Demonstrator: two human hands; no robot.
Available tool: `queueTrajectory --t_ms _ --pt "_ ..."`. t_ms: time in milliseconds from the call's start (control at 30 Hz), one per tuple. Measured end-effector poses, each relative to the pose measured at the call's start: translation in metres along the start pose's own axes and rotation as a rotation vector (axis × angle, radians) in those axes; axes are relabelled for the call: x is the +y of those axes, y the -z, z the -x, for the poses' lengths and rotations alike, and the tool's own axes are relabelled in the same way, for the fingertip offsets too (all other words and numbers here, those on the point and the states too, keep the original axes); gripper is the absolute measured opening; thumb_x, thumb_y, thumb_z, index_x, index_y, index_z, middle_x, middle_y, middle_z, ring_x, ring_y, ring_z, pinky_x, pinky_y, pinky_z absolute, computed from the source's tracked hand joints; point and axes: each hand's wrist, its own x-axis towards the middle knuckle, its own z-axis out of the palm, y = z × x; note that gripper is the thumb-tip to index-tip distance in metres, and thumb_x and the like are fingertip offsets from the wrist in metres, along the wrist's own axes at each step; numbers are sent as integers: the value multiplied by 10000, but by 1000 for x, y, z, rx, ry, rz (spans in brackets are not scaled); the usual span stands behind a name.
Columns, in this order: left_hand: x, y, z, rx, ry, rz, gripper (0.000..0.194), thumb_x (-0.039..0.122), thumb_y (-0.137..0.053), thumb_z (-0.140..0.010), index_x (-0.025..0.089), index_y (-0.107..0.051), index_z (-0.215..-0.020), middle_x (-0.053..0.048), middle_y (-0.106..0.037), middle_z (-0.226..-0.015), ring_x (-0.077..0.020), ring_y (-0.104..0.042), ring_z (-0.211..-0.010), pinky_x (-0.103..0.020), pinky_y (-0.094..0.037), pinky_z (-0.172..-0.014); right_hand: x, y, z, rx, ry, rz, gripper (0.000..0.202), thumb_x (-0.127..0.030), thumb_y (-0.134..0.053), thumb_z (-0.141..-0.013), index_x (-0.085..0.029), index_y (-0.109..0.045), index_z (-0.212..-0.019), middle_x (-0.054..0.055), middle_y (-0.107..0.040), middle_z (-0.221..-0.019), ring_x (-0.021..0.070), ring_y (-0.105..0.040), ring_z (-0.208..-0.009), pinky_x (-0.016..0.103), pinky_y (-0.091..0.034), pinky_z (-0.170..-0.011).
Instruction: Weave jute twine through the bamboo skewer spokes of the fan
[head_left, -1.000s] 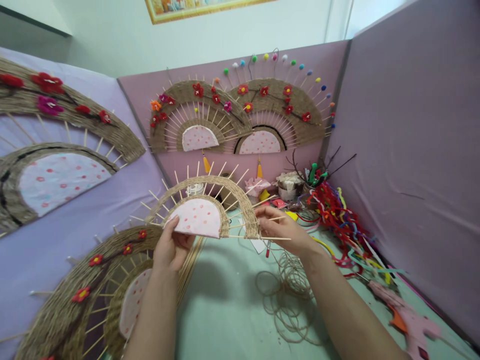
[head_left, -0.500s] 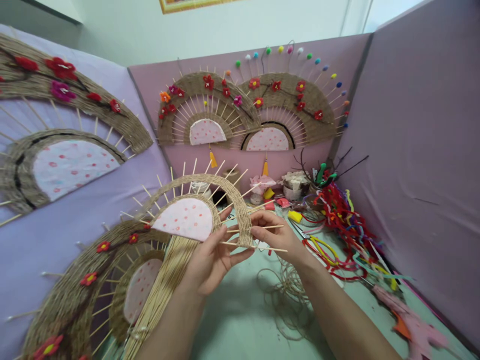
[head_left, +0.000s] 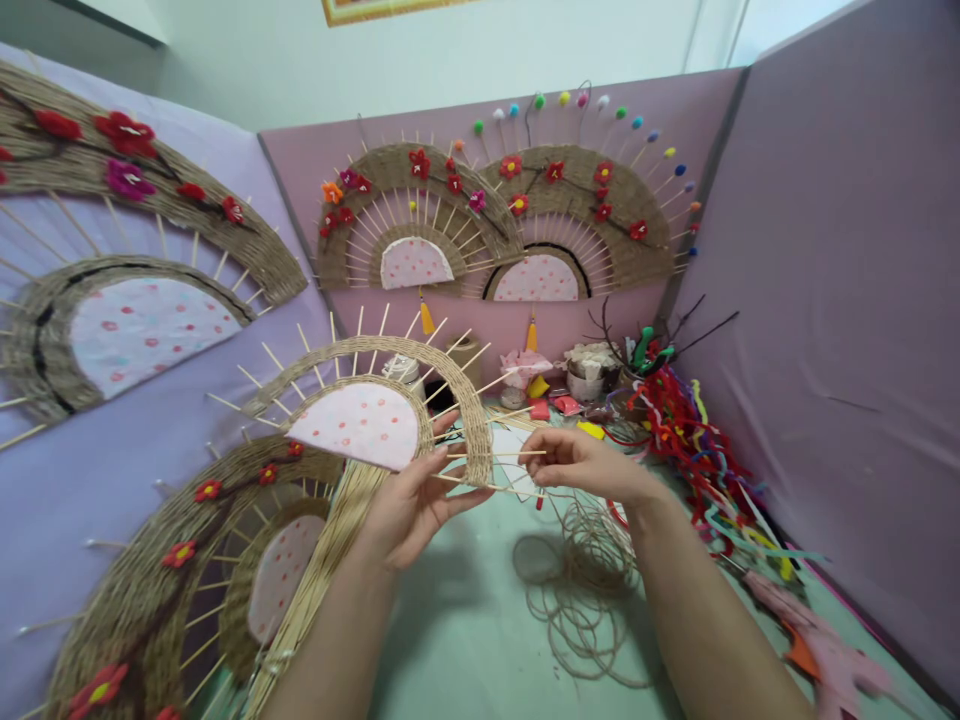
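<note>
A half-round fan frame (head_left: 471, 400) of thin sticks, woven with twine around a dotted white half-disc (head_left: 367, 425), is held up in the middle of the view. My left hand (head_left: 420, 500) grips its lower right part, thumb near the half-disc and fingers behind the sticks. Just right of the woven band, my right hand (head_left: 574, 462) is closed in a pinch beside the stick ends, with a thin strand of twine at its fingertips. Loose loops of twine (head_left: 592, 560) lie below it on the pale green table.
Finished fans (head_left: 630, 210) hang on the back and left panels. Another fan (head_left: 112, 580) and a bundle of straw (head_left: 322, 560) stand at lower left. At right are colourful pipe cleaners (head_left: 682, 420) and a pink glue gun (head_left: 832, 640). Supplies line the back.
The fan frame and my left hand have shifted slightly left. My right hand has come off the woven band and moved right, and the twine loops below have spread.
</note>
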Motion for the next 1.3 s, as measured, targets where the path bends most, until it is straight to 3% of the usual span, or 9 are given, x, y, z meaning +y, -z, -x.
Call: queueTrajectory --t_ms 167,333,433,667,833,1000,1300 --pt "-4 -2 0 -26 25 -2 525 174 -564 -844 256 -446 -1349 -102 -660 -1152 -239 -675 -928 -452 -560 -819 -1 -8 -7 87 -21 102 263 -396 -705 -743 -148 -619 -716 -20 -552 -648 84 -466 -595 226 -371 -575" --pt "-8 -7 1 -116 35 28 541 144 -525 -852 237 -395 -1369 -105 -653 -1148 -253 -666 -952 -482 -548 -831 5 -19 -16 89 10 71 346 -487 -704 -725 -157 -602 -717 -27 -516 -629 84 -428 -573 218 -333 -520" --pt "-11 -9 2 -148 65 78 614 88 -497 -828 257 -337 -1396 -90 -654 -1149 -247 -674 -931 -488 -546 -836 7 -22 -16 93 25 71 360 -517 -694 -726 -168 -614 -747 -12 -544 -659 106 -468 -604 236 -371 -546" --pt "-13 -10 0 -129 99 145 737 6 -441 -784 227 -200 -1445 -105 -696 -1042 -228 -690 -886 -422 -574 -781 4 -22 -13 64 51 70 293 -449 -689 -761 -167 -611 -765 -3 -574 -730 116 -515 -672 259 -409 -643" --pt "-7 -4 0 -137 67 68 733 4 -464 -778 267 -272 -1435 -73 -688 -1042 -205 -684 -854 -429 -578 -778 -2 -12 -8 144 41 163 295 -434 -710 -732 -157 -610 -712 -15 -547 -671 97 -472 -611 244 -381 -586" --pt "-1 2 1 -146 86 1 722 8 -500 -752 278 -356 -1406 -51 -677 -1023 -209 -681 -843 -430 -582 -765 -6 -4 -2 285 43 68 289 -384 -760 -663 -167 -593 -754 -11 -574 -720 103 -504 -646 258 -403 -626" --pt "1 7 -2 -117 105 -58 633 49 -511 -779 183 -362 -1379 -134 -672 -1119 -312 -659 -1008 -448 -562 -807 -8 -3 -2 369 76 -60 337 -321 -781 -645 -203 -507 -802 -42 -541 -724 93 -503 -643 242 -378 -601"
